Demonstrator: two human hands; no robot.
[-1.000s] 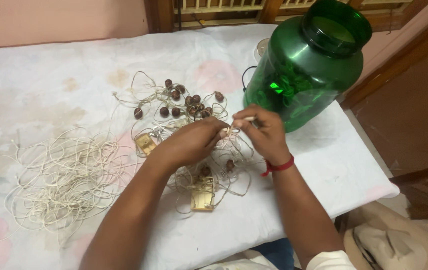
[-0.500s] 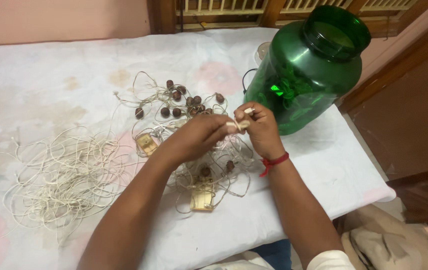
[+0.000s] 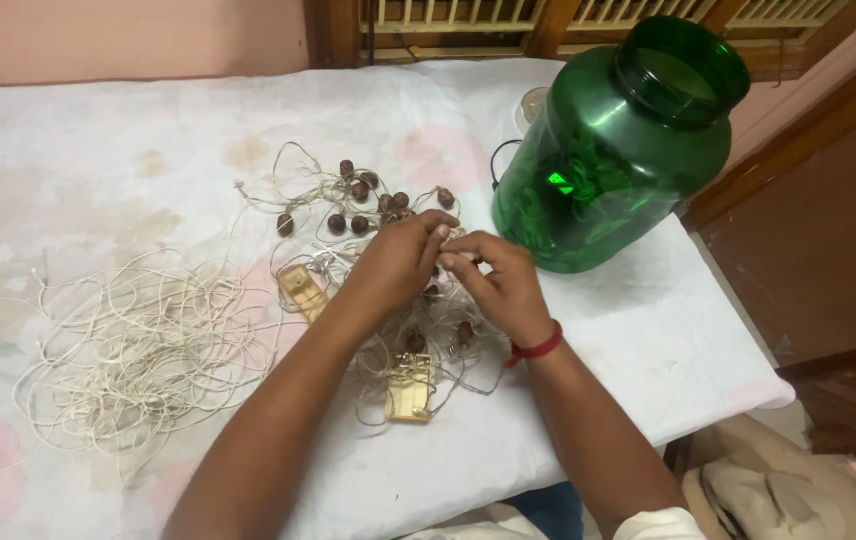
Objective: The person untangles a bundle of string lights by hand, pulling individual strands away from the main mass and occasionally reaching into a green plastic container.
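White floral-cloth table point(image 3: 98, 150), green jar point(image 3: 613, 150) far right, loose cord pile point(image 3: 128, 350) left; my left hand point(image 3: 398, 262) and right hand point(image 3: 498, 285) pinch closed on the beaded wire tangle point(image 3: 373, 215) mid-table

We wear a red thread band point(image 3: 538, 348) around our right wrist; both forearms are bare, and a white sleeve edge point(image 3: 660, 524), perhaps rolled, shows below.

Table point(image 3: 668, 330) draped in a white cloth point(image 3: 98, 150) with faded pink blotches. Pink wall point(image 3: 118, 40) behind. Wooden lattice, possibly a window grille point(image 3: 468, 12), at top. Dark wood frame point(image 3: 808, 120) right; floor point(image 3: 848, 400) dim.
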